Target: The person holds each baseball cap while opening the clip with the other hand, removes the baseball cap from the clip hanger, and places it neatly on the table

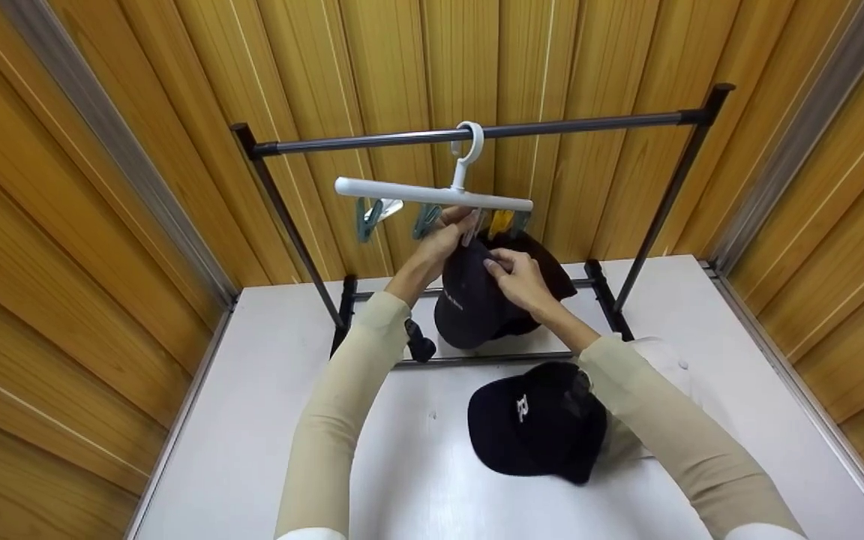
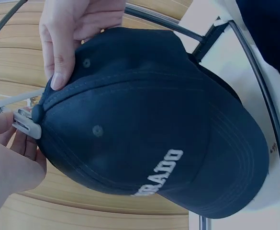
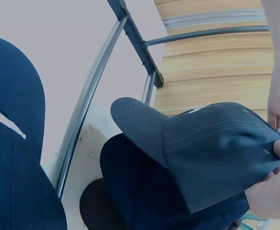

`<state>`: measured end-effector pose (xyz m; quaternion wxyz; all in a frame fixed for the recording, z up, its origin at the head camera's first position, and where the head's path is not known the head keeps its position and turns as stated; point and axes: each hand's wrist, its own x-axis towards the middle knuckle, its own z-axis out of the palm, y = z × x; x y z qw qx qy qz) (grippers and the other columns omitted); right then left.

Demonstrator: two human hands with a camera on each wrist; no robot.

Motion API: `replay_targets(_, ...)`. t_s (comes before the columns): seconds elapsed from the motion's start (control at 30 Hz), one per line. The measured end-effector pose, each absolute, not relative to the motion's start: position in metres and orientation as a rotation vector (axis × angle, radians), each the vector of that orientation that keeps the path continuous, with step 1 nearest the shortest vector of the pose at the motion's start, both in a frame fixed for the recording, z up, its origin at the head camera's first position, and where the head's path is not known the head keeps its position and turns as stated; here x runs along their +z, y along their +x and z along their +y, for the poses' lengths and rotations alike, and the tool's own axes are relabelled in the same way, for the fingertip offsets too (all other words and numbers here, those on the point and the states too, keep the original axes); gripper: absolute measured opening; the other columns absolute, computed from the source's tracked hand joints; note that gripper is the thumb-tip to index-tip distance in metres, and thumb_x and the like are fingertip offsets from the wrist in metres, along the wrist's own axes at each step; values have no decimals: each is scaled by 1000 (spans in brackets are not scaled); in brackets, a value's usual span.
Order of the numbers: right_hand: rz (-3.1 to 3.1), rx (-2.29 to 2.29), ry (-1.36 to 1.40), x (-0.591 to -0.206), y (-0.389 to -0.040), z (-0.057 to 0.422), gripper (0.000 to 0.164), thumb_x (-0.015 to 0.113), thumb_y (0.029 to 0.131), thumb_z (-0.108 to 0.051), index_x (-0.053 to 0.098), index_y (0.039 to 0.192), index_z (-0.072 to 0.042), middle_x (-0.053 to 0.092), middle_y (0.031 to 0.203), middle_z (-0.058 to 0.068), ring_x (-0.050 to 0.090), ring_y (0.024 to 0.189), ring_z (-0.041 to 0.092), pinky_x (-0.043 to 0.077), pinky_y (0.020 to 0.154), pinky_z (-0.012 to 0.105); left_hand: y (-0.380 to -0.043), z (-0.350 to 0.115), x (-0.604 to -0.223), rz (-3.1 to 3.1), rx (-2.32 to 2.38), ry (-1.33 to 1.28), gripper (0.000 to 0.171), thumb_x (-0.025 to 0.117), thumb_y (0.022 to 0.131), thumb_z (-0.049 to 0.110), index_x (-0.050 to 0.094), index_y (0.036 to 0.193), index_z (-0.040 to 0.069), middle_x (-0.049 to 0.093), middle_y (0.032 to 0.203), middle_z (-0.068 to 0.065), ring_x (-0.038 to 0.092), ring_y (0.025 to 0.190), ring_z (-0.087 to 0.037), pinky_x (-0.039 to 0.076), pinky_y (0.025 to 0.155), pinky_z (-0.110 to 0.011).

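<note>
Sleeves (image 1: 331, 435), hands (image 1: 443, 238) (image 1: 522, 281) at dark cap (image 1: 468, 300)

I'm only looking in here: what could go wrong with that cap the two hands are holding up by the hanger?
The pale clip in the left hand sits right by the cap's top button, so it might catch too little fabric; if the right hand let go, the cap could drop.

The caps bunch toward one end of the hanger, which might tip or slide along the rail.
</note>
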<state>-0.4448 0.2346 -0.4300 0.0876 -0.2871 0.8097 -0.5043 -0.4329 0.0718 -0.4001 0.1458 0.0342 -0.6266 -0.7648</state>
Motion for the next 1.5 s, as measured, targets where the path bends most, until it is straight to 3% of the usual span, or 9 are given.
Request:
replay_targets(0.23, 2435, -1492, -849, -419, -437, 231, 29, 57, 104, -13, 69, 126, 2, 73, 122, 19, 68, 118, 31, 50, 105, 43, -433, 70, -395, -1807, -2180, 167, 30, 57, 101, 0, 66, 128, -8, 68, 84, 10, 58, 82, -6, 47, 79, -19)
replay_targets(0.37, 2431, -1470, -834, -417, -437, 232, 30, 57, 104, -14, 69, 126, 1, 74, 122, 19, 67, 118, 30, 49, 107, 42, -434, 69, -394, -1876, -2147, 189, 35, 57, 102, 3, 62, 135, -6, 75, 112, -8, 61, 94, -7, 49, 86, -19)
replay_targets(0.47, 2433, -1452, -833, -417, -437, 234, 30, 56, 104, -14, 69, 127, 1, 73, 123, 19, 67, 118, 30, 48, 106, 42, -432, 67, -394, -1919, -2151, 190, 37, 55, 103, 5, 60, 139, -3, 65, 137, -19, 62, 106, -12, 49, 95, -22)
replay_targets(0.53, 2435, -1440, -837, -416, -438, 235, 30, 56, 105, -14, 68, 127, 1, 72, 125, 19, 66, 118, 30, 48, 106, 43, -431, 66, -393, -1931, -2154, 194, 38, 55, 104, 6, 59, 141, -1, 60, 144, -21, 62, 113, -14, 49, 101, -25)
replay_targets(0.67, 2418, -1434, -844, -414, -438, 236, 31, 55, 105, -14, 68, 129, 0, 71, 128, 18, 65, 122, 30, 48, 108, 43, -431, 65, -391, -1900, -2176, 186, 38, 55, 103, 5, 59, 140, -2, 58, 144, -22, 62, 119, -19, 48, 107, -29)
replay_targets(0.87, 2405, -1418, -864, -414, -436, 234, 31, 54, 106, -14, 67, 130, 1, 70, 129, 19, 64, 125, 32, 46, 110, 45, -433, 65, -393, -1843, -2218, 189, 38, 54, 103, 4, 59, 140, -3, 58, 144, -24, 62, 113, -15, 49, 102, -26)
replay_targets(1.2, 2508, -1336, -1089, -422, -425, 233, 22, 58, 102, -9, 74, 113, 1, 76, 113, 17, 68, 109, 30, 51, 100, 47, -432, 69, -397, -1680, -2369, 243, 40, 50, 105, 3, 52, 145, -6, 57, 147, -20, 56, 126, -20, 42, 114, -30)
replay_targets(1.33, 2473, -1353, -1014, -418, -420, 235, 23, 58, 102, -10, 74, 114, 2, 76, 112, 17, 67, 105, 27, 51, 99, 44, -427, 64, -397, -1795, -2299, 274, 41, 48, 108, 9, 50, 147, -4, 52, 151, -23, 57, 135, -24, 40, 118, -32)
replay_targets(1.5, 2448, -1331, -981, -413, -415, 238, 24, 58, 102, -10, 73, 116, 3, 76, 113, 18, 68, 105, 26, 52, 98, 43, -420, 57, -399, -2002, -2194, 226, 46, 44, 111, 24, 48, 151, 2, 52, 153, -16, 49, 145, -27, 31, 125, -41)
